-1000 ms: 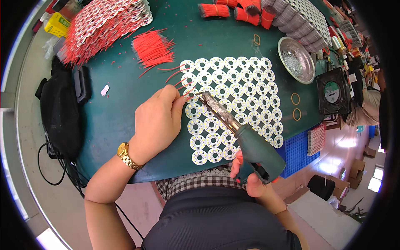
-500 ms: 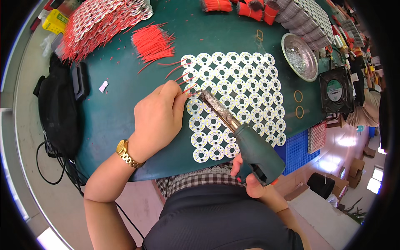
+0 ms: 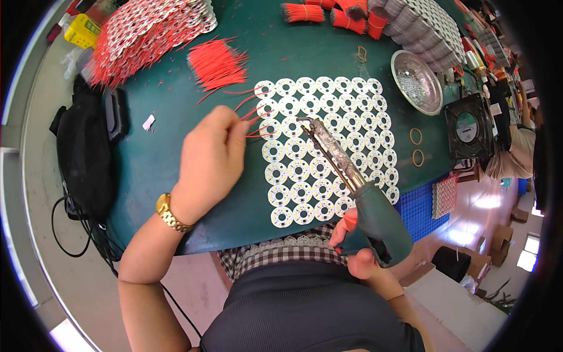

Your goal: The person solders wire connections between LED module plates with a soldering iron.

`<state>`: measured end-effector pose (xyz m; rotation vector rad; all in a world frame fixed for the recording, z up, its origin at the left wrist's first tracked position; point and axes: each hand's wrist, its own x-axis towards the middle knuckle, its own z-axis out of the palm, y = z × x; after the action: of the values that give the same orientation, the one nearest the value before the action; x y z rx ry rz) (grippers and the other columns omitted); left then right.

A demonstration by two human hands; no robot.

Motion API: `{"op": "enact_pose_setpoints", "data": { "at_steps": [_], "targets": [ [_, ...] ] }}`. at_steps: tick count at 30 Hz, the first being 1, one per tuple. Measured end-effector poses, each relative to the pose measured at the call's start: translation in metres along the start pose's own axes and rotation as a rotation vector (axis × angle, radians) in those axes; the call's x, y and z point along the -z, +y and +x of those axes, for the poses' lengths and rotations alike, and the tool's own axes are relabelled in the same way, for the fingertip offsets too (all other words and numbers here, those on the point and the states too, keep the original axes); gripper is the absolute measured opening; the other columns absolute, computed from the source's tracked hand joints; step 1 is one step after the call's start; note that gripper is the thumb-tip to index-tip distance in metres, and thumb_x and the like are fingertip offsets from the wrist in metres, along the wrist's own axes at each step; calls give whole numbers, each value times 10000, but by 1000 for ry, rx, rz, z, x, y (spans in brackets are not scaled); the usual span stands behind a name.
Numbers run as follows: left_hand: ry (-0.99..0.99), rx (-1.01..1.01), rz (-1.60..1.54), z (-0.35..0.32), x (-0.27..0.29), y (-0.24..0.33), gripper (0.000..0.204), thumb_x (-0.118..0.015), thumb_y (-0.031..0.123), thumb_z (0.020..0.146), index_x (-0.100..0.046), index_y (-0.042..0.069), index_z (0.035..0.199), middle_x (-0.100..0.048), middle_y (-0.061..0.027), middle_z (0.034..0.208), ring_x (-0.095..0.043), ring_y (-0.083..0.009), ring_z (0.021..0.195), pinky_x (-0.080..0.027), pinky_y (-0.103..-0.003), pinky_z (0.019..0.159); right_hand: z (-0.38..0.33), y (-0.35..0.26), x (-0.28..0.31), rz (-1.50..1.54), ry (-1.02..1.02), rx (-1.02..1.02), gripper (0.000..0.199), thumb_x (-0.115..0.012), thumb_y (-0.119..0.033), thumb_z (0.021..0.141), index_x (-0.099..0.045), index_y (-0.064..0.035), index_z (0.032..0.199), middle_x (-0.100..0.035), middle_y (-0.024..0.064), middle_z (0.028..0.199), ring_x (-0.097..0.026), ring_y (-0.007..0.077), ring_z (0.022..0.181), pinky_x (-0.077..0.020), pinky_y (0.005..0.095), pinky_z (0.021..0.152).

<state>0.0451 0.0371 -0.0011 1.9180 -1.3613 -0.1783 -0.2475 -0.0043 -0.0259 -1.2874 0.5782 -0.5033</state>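
My left hand point(image 3: 210, 157), with a gold watch on its wrist, pinches a few short red wires point(image 3: 249, 114) over the left edge of a panel of round white circuit boards point(image 3: 328, 146). My right hand point(image 3: 355, 246) grips the dark green handle of a soldering iron point(image 3: 352, 182). The iron's crusted tip point(image 3: 305, 122) hovers over the upper middle of the panel, a short way right of the wire ends. The panel lies flat on a green table point(image 3: 158, 170).
A loose pile of red wires point(image 3: 218, 63) lies behind the panel. Finished wired boards point(image 3: 141, 32) are heaped at the back left. At right are a metal dish point(image 3: 417, 82), a small fan point(image 3: 469, 126) and two rubber bands point(image 3: 416, 146). A black bag point(image 3: 85, 152) sits at left.
The view has shifted slightly. My left hand has stayed at the panel's left edge with the wires; the iron's tip has edged a little to the right over the panel.
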Motion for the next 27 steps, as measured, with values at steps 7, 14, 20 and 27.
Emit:
{"op": "enact_pose_setpoints", "data": {
  "at_steps": [7,14,20,27],
  "targets": [
    [-170,117,-162,-11,6,12,135,-583,71,940,-549,-5,833,-500,-63,628,-447,-122,561,-379,-301,522,-7,4,6,70,-34,-20,816,-736,-626,752,-500,-33,1260,-574,97,876,-590,209,776,-479,312,675],
    [-206,80,85,-11,0,13,128,-622,115,900,-572,19,832,-542,-127,627,-523,-273,545,-402,-368,532,-10,15,7,30,-90,77,753,-662,-606,830,-497,-39,1297,-566,87,884,-575,157,756,-447,275,595],
    [-186,62,91,-13,1,15,133,-619,122,903,-563,30,825,-547,-124,630,-541,-294,561,-412,-384,537,-24,31,14,164,-84,-57,739,-620,-607,854,-487,-32,1298,-562,89,885,-568,148,735,-431,260,558],
    [-157,21,157,-16,-3,15,141,-621,112,898,-545,35,809,-570,-132,678,-559,-318,588,-423,-399,542,-8,13,4,-64,-82,-19,703,-648,-604,836,-507,-45,1238,-563,84,849,-566,147,729,-435,262,564]
  ]
}}
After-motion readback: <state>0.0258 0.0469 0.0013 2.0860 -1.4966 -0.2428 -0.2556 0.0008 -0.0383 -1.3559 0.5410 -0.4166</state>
